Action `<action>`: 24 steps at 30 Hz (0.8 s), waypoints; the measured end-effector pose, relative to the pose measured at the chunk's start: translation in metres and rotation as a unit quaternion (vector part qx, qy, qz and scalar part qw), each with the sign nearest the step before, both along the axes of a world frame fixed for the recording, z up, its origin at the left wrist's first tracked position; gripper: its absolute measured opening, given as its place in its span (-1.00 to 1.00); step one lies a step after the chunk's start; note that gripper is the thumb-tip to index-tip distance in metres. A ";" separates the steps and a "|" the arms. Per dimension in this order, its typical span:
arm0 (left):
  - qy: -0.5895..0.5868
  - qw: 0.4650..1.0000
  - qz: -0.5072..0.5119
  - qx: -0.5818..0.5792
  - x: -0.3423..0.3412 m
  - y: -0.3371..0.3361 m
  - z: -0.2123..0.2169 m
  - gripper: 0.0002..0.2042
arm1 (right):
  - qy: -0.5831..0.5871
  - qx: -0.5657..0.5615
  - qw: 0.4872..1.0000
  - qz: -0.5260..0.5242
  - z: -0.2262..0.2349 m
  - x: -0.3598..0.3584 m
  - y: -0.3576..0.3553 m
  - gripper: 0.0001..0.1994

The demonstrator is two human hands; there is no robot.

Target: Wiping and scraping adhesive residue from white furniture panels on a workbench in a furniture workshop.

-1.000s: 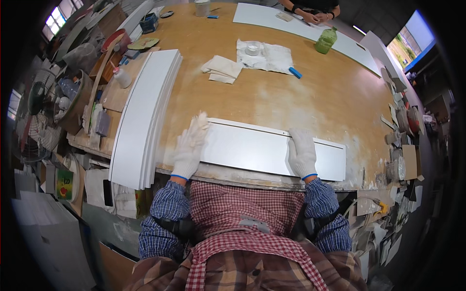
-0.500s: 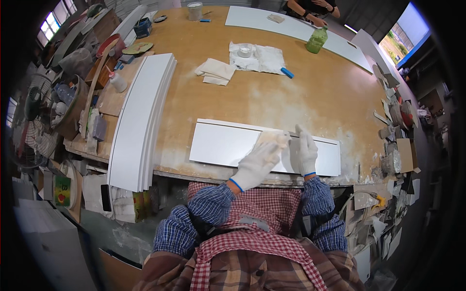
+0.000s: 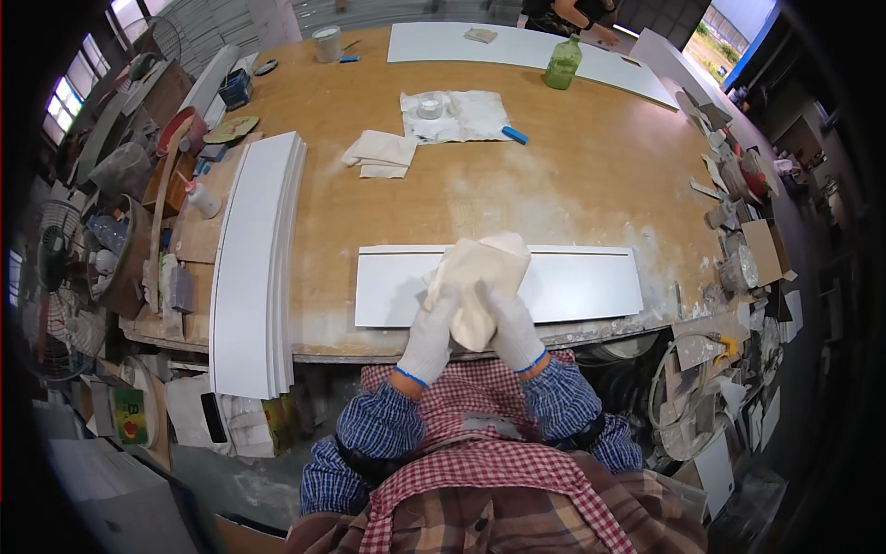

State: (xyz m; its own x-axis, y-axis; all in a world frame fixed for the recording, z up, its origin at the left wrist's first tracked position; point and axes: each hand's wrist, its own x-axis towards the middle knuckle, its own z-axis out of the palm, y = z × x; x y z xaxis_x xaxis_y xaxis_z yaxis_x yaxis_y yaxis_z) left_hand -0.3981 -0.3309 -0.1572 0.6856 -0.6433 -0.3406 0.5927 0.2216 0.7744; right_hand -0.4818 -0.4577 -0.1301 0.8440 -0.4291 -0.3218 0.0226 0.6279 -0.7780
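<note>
- Dusty wooden table (image 3: 388, 210), white board (image 3: 591, 284) along its near edge. Cloth (image 3: 484, 270)?
- Over the board, contact unclear. Left hand (image 3: 428, 338) and right hand (image 3: 515, 336) both pinch it, probably keeping it spread.

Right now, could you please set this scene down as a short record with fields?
Left hand: white-gloved, holding the cream cloth
Right hand: white-gloved, holding the same cloth
Beneath the cloth: white panel, dark line near its far edge
Left: stack of long white panels
Beyond: folded cream cloths, white sheet
Far side: green bottle
</note>
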 end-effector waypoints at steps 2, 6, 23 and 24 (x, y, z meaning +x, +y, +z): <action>-0.146 0.973 -0.120 0.130 0.003 0.011 0.037 -0.55 | 0.016 -0.013 0.999 -0.044 0.025 -0.007 -0.013 -0.37; -0.488 0.810 0.092 0.313 0.050 0.051 0.018 -0.51 | 0.129 -0.345 0.920 -0.132 0.039 -0.043 -0.063 -0.65; -0.425 0.766 0.039 0.481 0.102 0.031 -0.004 -0.41 | 0.081 -0.867 0.488 -0.061 -0.035 -0.001 -0.086 -0.65; -0.401 0.777 0.039 0.484 0.106 0.036 -0.004 -0.42 | 0.125 -0.847 0.513 -0.064 -0.025 -0.018 -0.109 -0.64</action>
